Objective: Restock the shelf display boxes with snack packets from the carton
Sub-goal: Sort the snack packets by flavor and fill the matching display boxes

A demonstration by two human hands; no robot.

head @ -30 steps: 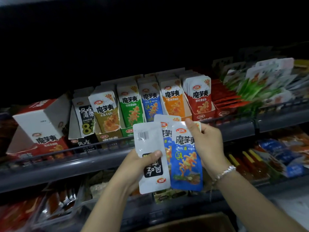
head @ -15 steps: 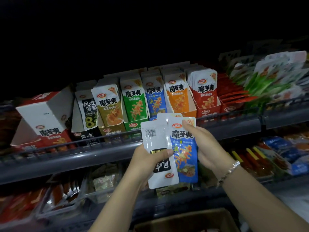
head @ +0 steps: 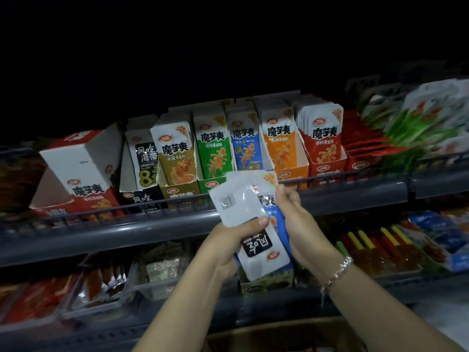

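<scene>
The left hand (head: 229, 246) pinches a white packet (head: 250, 224) over blue packets (head: 278, 219), which the right hand (head: 297, 217) grips by their right edge, just near of the blue display box (head: 245, 148). They look light, floppy and slick, so they are best pinched by the stiffer sealed edges.

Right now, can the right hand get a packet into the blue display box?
Probably yes: the right hand is just below the blue display box, whose top looks open, but it shares the packets with the left hand.
</scene>
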